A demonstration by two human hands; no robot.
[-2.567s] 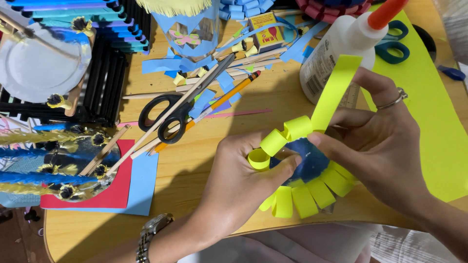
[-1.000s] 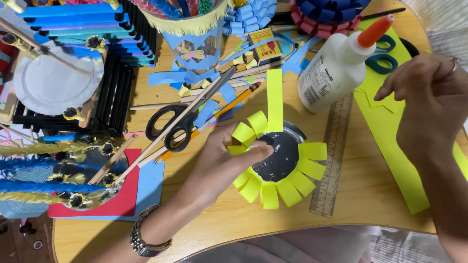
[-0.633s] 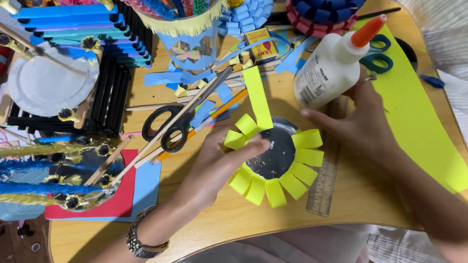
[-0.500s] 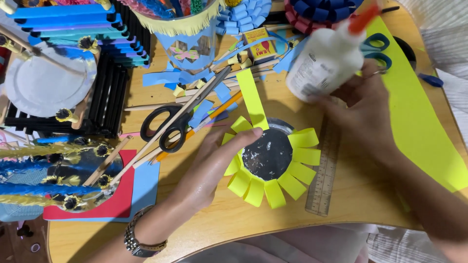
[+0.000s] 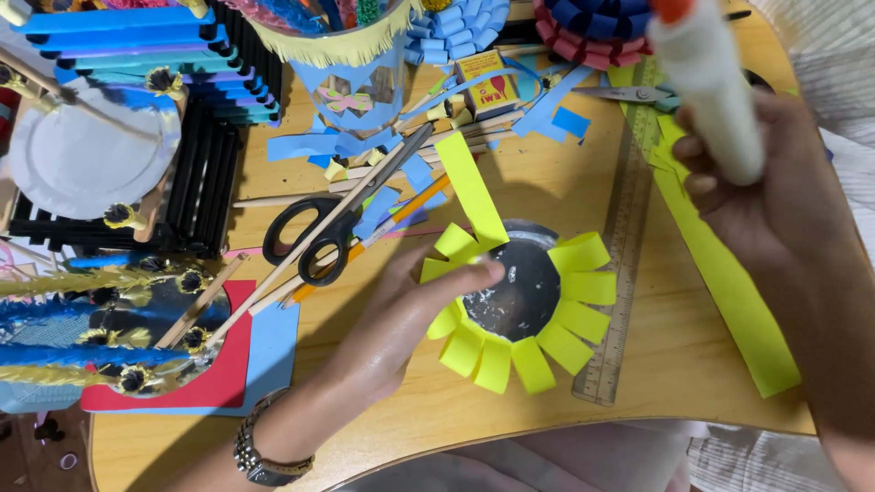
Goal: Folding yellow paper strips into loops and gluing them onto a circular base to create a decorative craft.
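A round dark disc (image 5: 521, 284) ringed with looped yellow paper petals (image 5: 563, 342) lies on the wooden table (image 5: 410, 428). My left hand (image 5: 408, 314) lies flat beside it, its fingertips pressing the disc's upper left rim where a long yellow strip (image 5: 470, 189) sticks up. My right hand (image 5: 764, 187) is raised at the right and grips a white glue bottle (image 5: 706, 82) with an orange cap, held above the table.
Black-handled scissors (image 5: 314, 232) and wooden sticks lie left of the disc. A wooden ruler (image 5: 624, 246) and a long yellow paper strip (image 5: 729, 273) lie to its right. Blue paper scraps, a fringed blue cup (image 5: 351, 64), a silver paper plate (image 5: 82, 155) and paper rosettes crowd the back.
My right hand has picked up the glue bottle from the table and lifted it toward the camera. My left hand stays on the petalled disc.
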